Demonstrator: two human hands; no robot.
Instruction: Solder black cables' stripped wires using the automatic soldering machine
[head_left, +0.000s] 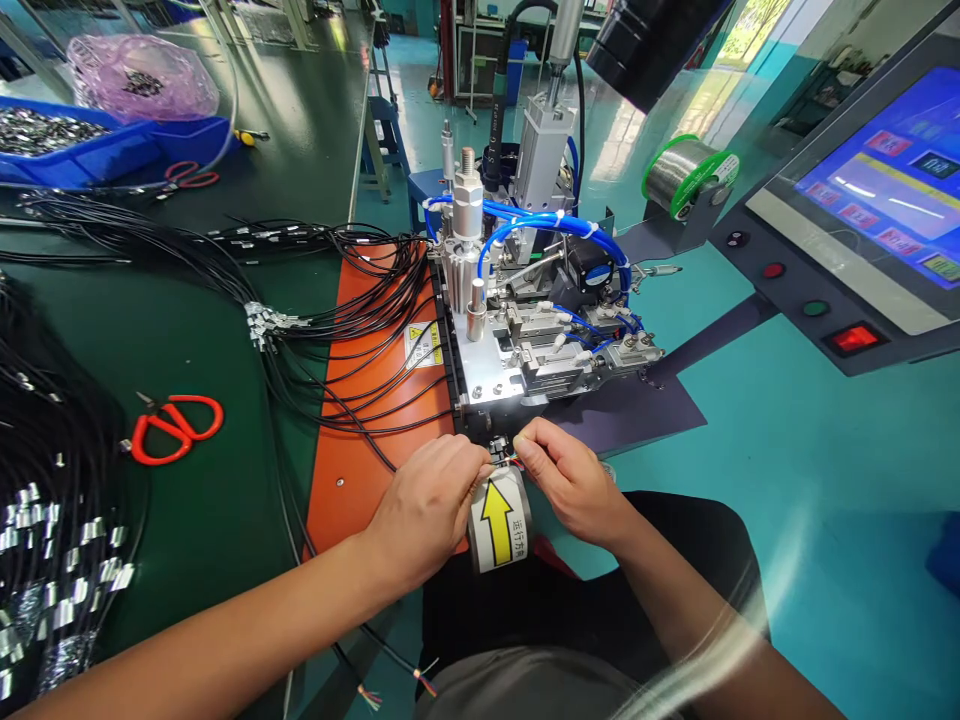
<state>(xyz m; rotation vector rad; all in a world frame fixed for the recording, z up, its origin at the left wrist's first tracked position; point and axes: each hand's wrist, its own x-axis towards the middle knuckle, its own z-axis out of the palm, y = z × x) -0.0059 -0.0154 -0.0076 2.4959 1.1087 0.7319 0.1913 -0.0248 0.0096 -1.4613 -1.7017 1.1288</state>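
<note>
My left hand (pixel 431 500) is closed in a pinch at the front end of a metal soldering machine (pixel 487 375), where a black cable (pixel 375 448) runs in under it. Close by on the right, my right hand (pixel 570 480) has thumb and forefinger pressed together on thin coloured wires (pixel 513 461). Between the fingertips sits a small metal holder (pixel 498 447); the exact grip on the wire ends is partly hidden. Just below the fingers is a round drum with a white label (pixel 484 545) and a yellow arrow.
Many black cables (pixel 375 330) lie across the orange plate (pixel 337 510) and green table (pixel 217 530). Red-handled scissors (pixel 180 428) rest left. Blue bins (pixel 67 160) stand at the back left. A solder wire spool (pixel 681 175) and control screen (pixel 900 190) are at right.
</note>
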